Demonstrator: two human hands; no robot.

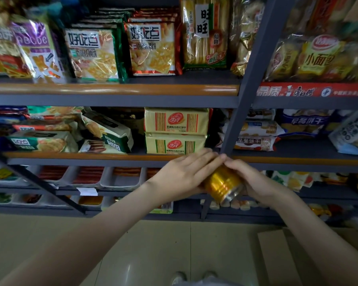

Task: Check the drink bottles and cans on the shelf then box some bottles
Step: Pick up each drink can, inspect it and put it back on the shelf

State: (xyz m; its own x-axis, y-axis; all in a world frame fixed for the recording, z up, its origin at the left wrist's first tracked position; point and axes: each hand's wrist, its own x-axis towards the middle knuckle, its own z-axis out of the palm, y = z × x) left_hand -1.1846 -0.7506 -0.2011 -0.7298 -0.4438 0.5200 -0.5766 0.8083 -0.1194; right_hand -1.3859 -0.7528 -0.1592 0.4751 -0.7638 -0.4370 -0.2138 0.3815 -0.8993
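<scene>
Checking a gold can point(222, 185) gripped between our left hand point(181, 175) and right hand point(254, 180), we judge reshelving comes next.

The green-edged plastic biscuit bag point(93, 53) on the top shelf reads 好吃点, as does the red-edged biscuit bag point(153, 48) beside it. The tall clear pack of rice crackers point(205, 32) bears 旺旺 and 仙贝. The yellow bread bag point(318, 56) says 小面包. A blue-and-white biscuit bag point(304, 122) on the lower shelf reads 早餐饼干.
</scene>
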